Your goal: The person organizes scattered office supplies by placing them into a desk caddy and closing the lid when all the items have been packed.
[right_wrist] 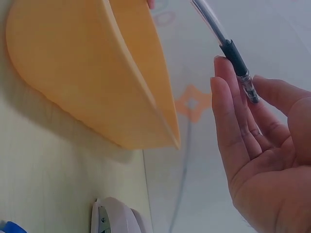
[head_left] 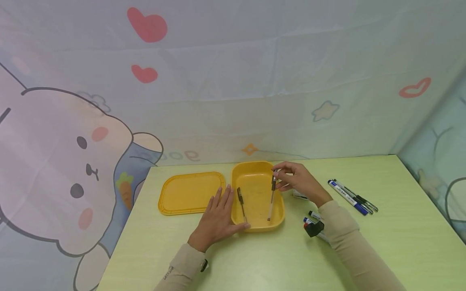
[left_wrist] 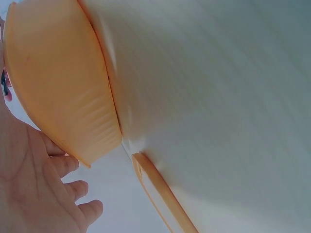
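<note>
A pen (head_left: pixel 273 189) with a black grip and clear barrel is pinched near one end by my right hand (head_left: pixel 302 184), over the right side of a yellow plastic box (head_left: pixel 257 202). In the right wrist view the pen (right_wrist: pixel 234 58) sits between thumb and fingertips, slanting up above the rim. My left hand (head_left: pixel 217 221) lies with straight fingers against the box's left side, its thumb at the front rim; the left wrist view shows the fingers beside the box wall (left_wrist: pixel 63 87). Inside the box, at its left, lies another pen (head_left: pixel 242 202) with a black cap.
A flat yellow lid (head_left: pixel 191 193) lies left of the box. To the right are a blue-and-white marker (head_left: pixel 346 196) and several pens (head_left: pixel 364 202). Several markers (head_left: pixel 314 216) lie partly under my right wrist. A white object (right_wrist: pixel 116 216) stands beside the box, by the patterned backdrop (head_left: pixel 225 81).
</note>
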The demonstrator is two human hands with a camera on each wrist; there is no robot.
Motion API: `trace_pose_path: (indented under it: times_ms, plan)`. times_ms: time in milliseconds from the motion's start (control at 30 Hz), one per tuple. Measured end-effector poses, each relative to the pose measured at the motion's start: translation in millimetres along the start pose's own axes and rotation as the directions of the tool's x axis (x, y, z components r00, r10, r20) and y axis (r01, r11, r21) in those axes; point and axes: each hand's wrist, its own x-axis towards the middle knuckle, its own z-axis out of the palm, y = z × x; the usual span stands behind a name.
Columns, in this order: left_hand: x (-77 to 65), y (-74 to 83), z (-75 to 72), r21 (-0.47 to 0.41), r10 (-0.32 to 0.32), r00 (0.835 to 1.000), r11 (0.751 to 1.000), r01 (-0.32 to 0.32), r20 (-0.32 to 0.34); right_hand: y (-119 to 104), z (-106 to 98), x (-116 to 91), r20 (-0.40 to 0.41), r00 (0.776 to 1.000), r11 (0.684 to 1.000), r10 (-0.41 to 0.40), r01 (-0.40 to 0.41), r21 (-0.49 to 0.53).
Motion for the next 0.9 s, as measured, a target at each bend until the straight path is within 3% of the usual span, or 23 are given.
trace_pose_path:
  times_ms: [900]
  plan:
    - [0.4, 1.2, -1.4, 0.001, -0.008, 1.0, 1.0, 0.008, 0.013, 5, 19, 7, 0.065, 0.998, 1.0, 0.005, -0.004, -0.016]
